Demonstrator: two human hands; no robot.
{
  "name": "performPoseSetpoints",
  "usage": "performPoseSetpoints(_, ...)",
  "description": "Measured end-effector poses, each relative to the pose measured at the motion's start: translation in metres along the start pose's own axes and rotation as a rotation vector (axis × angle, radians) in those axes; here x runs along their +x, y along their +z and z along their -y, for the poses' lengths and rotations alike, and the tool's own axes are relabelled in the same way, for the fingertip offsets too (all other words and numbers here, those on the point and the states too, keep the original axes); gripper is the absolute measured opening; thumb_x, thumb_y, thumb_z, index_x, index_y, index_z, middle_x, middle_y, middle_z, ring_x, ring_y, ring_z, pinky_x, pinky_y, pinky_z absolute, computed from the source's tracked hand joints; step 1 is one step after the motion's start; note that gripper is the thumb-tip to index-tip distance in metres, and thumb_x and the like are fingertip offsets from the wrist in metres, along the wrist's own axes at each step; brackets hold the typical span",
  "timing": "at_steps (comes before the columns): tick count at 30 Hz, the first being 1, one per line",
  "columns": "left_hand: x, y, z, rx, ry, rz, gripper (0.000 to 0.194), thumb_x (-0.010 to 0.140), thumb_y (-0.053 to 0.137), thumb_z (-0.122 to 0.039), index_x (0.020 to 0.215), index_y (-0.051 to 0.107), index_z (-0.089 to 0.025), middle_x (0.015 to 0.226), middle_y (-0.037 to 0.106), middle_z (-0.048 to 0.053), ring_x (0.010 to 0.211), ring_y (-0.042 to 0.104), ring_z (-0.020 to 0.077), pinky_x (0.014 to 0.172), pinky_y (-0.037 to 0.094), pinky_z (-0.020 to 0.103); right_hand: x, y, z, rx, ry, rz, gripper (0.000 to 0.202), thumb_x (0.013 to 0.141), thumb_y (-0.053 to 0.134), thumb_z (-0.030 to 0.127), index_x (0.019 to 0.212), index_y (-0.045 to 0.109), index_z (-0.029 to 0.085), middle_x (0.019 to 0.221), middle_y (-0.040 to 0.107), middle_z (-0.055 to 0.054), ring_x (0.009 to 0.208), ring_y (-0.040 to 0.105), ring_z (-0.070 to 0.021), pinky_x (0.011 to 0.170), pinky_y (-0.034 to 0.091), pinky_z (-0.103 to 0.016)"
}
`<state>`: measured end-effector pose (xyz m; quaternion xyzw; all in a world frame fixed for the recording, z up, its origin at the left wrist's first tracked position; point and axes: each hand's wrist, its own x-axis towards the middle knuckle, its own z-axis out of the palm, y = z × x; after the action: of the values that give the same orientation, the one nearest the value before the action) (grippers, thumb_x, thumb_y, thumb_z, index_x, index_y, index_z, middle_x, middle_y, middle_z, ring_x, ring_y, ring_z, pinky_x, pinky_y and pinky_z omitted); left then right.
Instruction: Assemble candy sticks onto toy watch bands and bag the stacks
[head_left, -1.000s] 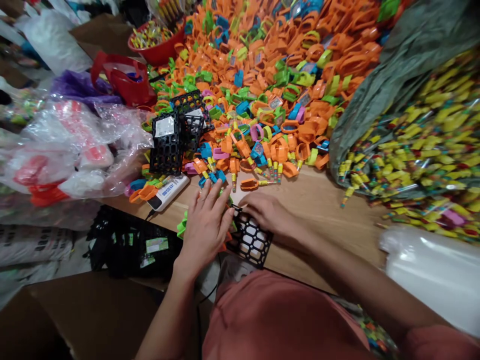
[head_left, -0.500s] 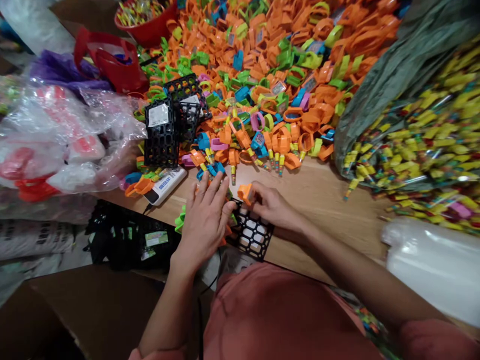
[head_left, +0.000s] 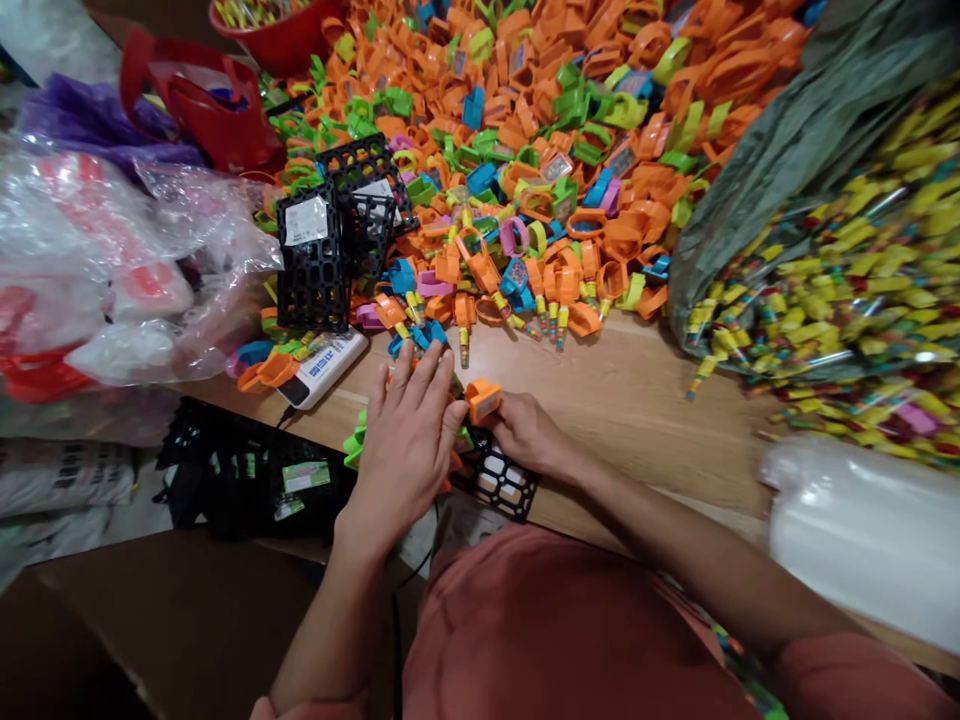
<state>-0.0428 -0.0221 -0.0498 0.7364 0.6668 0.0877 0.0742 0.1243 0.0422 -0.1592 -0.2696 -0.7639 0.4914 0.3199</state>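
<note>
1. One right hand [head_left: 534,435], its fingers pinching one orange toy watch [head_left: 484,400] near the far edge of one black lattice tray [head_left: 504,483];
2. One left hand [head_left: 409,430], palm down over green pieces [head_left: 354,440]; fingers straight, thumb wide;
3. Behind, on the worktop [head_left: 637,385], one watch heap [head_left: 532,160], more than I can count; one white corded device [head_left: 328,367].

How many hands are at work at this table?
2. The left hand is spread palm down, partly covering some green plastic pieces; the right hand pinches an orange toy watch near a black lattice panel. No other hands show.
</note>
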Motion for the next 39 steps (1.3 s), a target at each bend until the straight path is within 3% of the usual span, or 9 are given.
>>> performPoseSetpoints(6,0.011,-0.002,-0.008,0.034,0.007,0.007,0.061,0.108,0.03,-0.051,0.152,0.046,-0.012,0.162,0.043,0.016,0.158,0.023,0.0364,0.128,0.014,0.067,-0.002,0.011,-0.005,-0.087,-0.165,0.021,0.032,0.077,0.044,0.0,0.097,0.062,0.017,0.093,0.069,-0.009,0.089,0.063,-0.0213,0.084,0.051,-0.032)
performPoseSetpoints(11,0.021,0.001,-0.013,0.039,0.035,0.025,0.055,0.108,0.037,-0.046,0.15,0.05,-0.013,0.161,0.045,0.014,0.155,0.03,0.0364,0.127,0.021,0.067,0.018,-0.019,0.002,-0.078,0.017,0.248,0.016,0.087,0.053,0.005,0.082,0.063,0.017,0.076,0.066,-0.002,0.07,0.06,-0.0155,0.067,0.047,-0.024)
performPoseSetpoints(13,0.021,0.001,-0.013,0.024,0.048,0.037,0.049,0.108,0.038,-0.042,0.148,0.053,-0.018,0.159,0.049,0.011,0.154,0.033,0.0345,0.127,0.021,0.067,0.034,-0.037,0.006,-0.187,0.017,0.177,0.013,0.093,0.056,0.011,0.088,0.066,0.017,0.082,0.069,-0.003,0.077,0.063,-0.0164,0.073,0.048,-0.025)
performPoseSetpoints(17,0.019,-0.002,-0.011,-0.026,0.065,0.063,0.04,0.109,0.036,-0.039,0.124,0.069,-0.021,0.154,0.055,0.007,0.154,0.034,0.032,0.127,0.019,0.066,0.075,-0.06,0.006,-0.649,0.086,-0.208,0.014,0.1,0.057,0.025,0.107,0.066,0.017,0.111,0.07,-0.013,0.102,0.064,-0.0265,0.086,0.049,-0.035)
performPoseSetpoints(22,0.018,-0.006,-0.008,-0.107,0.046,0.073,0.045,0.11,0.032,-0.039,0.103,0.072,-0.021,0.15,0.059,0.006,0.153,0.036,0.0295,0.129,0.016,0.065,0.098,-0.065,0.001,-0.931,0.27,-0.191,0.03,0.094,0.057,0.014,0.123,0.062,0.014,0.116,0.071,-0.019,0.108,0.063,-0.0333,0.086,0.05,-0.041)
performPoseSetpoints(25,0.016,-0.006,-0.006,-0.141,0.054,0.058,0.041,0.11,0.033,-0.037,0.115,0.071,-0.021,0.147,0.061,0.006,0.152,0.038,0.0284,0.129,0.016,0.064,0.081,-0.068,0.002,-0.811,0.269,-0.18,0.036,0.094,0.052,0.011,0.129,0.06,0.013,0.117,0.071,-0.02,0.107,0.063,-0.0317,0.089,0.05,-0.042)
performPoseSetpoints(29,0.016,-0.005,-0.006,-0.169,0.053,0.037,0.044,0.11,0.034,-0.039,0.144,0.054,-0.019,0.149,0.06,0.008,0.152,0.038,0.0268,0.13,0.014,0.061,0.047,-0.066,0.003,-0.413,0.205,-0.154,0.02,0.093,0.055,0.017,0.108,0.068,0.015,0.105,0.074,-0.012,0.097,0.065,-0.0254,0.089,0.05,-0.038)
performPoseSetpoints(34,0.017,-0.003,-0.004,-0.189,0.051,0.014,0.047,0.109,0.036,-0.041,0.149,0.047,-0.02,0.15,0.059,0.009,0.149,0.044,0.0265,0.13,0.015,0.059,0.028,-0.036,0.0,0.15,0.221,-0.02,0.024,0.087,0.056,0.015,0.109,0.066,0.016,0.102,0.075,-0.005,0.094,0.067,-0.0201,0.086,0.052,-0.032)
performPoseSetpoints(39,0.018,-0.003,-0.004,-0.174,0.058,0.012,0.048,0.109,0.035,-0.039,0.153,0.042,-0.021,0.152,0.057,0.01,0.147,0.047,0.0257,0.13,0.016,0.057,0.022,-0.016,-0.005,0.06,0.144,0.024,0.029,0.083,0.05,0.006,0.106,0.064,0.017,0.099,0.073,-0.005,0.092,0.066,-0.0206,0.085,0.051,-0.031)
